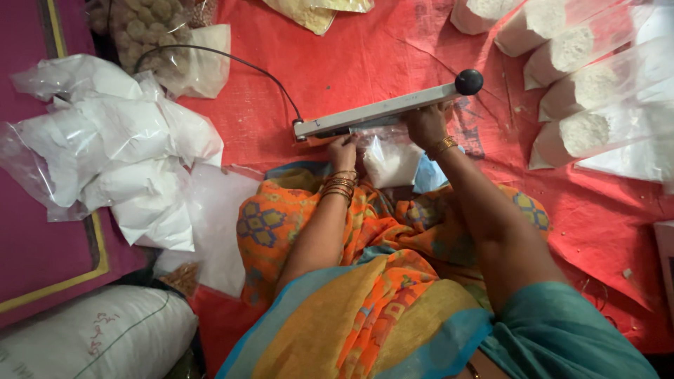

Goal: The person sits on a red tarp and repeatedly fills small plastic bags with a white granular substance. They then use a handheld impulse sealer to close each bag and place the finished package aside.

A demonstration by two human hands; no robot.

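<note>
A grey bar sealer [379, 111] with a black knob [469, 82] lies on the red cloth [365, 49], its arm lowered. A clear bag of white powder [388, 160] has its top under the arm. My left hand [343, 151] grips the bag's left upper edge by the sealer. My right hand [424, 125] rests on the sealer arm from below the knob end, at the bag's right side. Both wrists wear bangles.
Several sealed bags of white powder [583, 84] lie in a row at the right. A heap of filled clear bags [112, 147] sits at the left. A white sack [98, 333] lies at the bottom left. The sealer's black cord [232, 60] runs to the upper left.
</note>
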